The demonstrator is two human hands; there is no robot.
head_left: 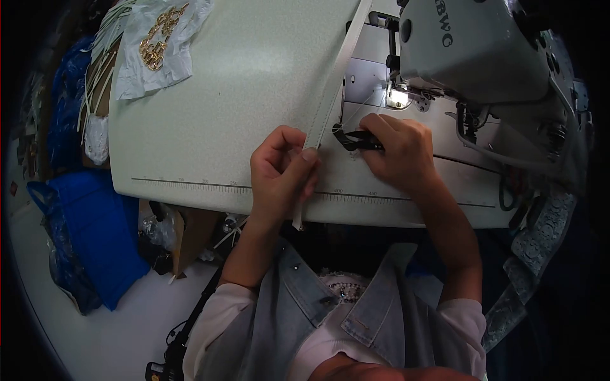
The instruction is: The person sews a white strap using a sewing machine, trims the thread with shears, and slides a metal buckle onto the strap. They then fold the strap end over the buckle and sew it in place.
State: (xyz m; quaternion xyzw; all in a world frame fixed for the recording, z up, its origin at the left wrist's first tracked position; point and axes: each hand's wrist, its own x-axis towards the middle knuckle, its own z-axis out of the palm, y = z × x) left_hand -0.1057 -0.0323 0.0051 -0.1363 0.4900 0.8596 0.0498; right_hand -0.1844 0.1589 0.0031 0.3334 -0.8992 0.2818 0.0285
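My left hand [276, 171] pinches a long, narrow white stitched strap [329, 95] between thumb and fingers. The strap runs up past the top edge of the view, and its short lower end hangs below my hand at the table's front edge. My right hand [403, 149] is closed around small black thread snips [351, 139], their tips pointing left toward the strap. A thin pale thread passes between the snips' tips and the sewing machine [476, 51]. The lit needle area [398, 97] is just beyond my right hand.
Gold chain [159, 39] lies on white paper [127, 73] at the table's far left. A printed ruler scale [210, 183] runs along the front of the white table [241, 95]. Thin white strips [101, 44] hang at the left, above a blue bag [95, 228].
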